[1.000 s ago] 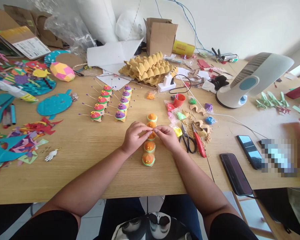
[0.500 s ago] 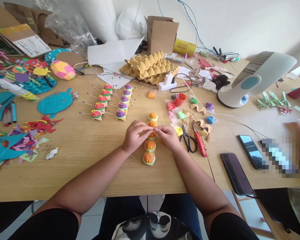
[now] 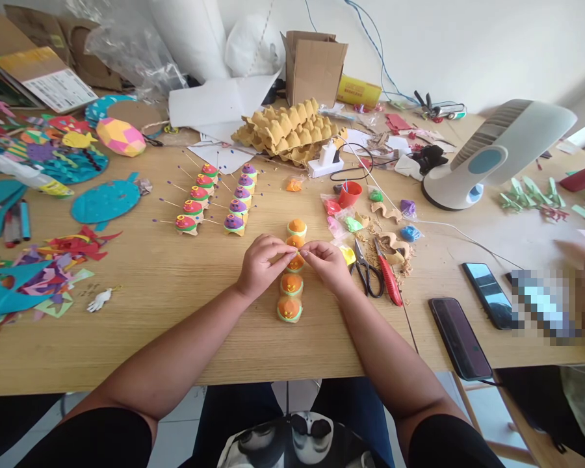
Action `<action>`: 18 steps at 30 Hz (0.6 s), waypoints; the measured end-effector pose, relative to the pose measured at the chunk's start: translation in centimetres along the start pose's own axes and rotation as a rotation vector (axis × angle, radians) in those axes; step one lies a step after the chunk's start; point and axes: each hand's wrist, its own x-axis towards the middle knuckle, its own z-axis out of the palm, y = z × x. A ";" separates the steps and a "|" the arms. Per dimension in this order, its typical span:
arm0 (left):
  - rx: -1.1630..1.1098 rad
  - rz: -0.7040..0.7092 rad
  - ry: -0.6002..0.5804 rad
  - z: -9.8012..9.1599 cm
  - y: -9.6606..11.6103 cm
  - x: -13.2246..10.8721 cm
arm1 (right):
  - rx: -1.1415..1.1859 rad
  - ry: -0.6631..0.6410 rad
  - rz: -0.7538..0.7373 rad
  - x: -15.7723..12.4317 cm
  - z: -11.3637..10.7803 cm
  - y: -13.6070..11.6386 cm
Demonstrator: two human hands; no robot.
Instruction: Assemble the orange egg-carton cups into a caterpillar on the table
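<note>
A wooden table (image 3: 175,286) is taking up most of the room in front of the seated person, and craft clutter is spreading across it. A white desk fan (image 3: 497,153) is lying tilted at the right. An open cardboard box (image 3: 314,65) is standing at the back, with a yellow egg carton (image 3: 287,133) lying in front of it. Two dark phones (image 3: 461,338) are lying near the right front edge. Two rows of red and purple cups (image 3: 214,205) stuck with pins are sitting left of centre.

The orange-topped row (image 3: 291,286) of five small cups is lying straight ahead of the person. Its long axis is running from the near table edge away toward the egg carton. Scissors (image 3: 365,270) and a red cutter (image 3: 387,279) are lying just beside it on the right.

Both forearms are resting on the table and converging in a V on the row's middle. The left hand (image 3: 259,263) is coming in from the left and the right hand (image 3: 327,263) from the right, each about equally near. The knuckles are arching up and the fingers are curling inward. On each hand the thumb and fingertips are pinching nearly closed, and the two pinches are meeting over the third cup. Whether they are gripping the cup itself or some tiny piece on it, I cannot tell from here.
</note>
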 end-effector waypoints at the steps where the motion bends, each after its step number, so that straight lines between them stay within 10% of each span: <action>1: 0.000 -0.001 -0.002 0.0 0.0 0.0 | 0.000 -0.005 0.001 0.0 0.0 0.0; 18: -0.023 0.005 -0.025 0.1 0.1 0.1 | -0.017 -0.056 -0.004 -0.1 0.1 -0.2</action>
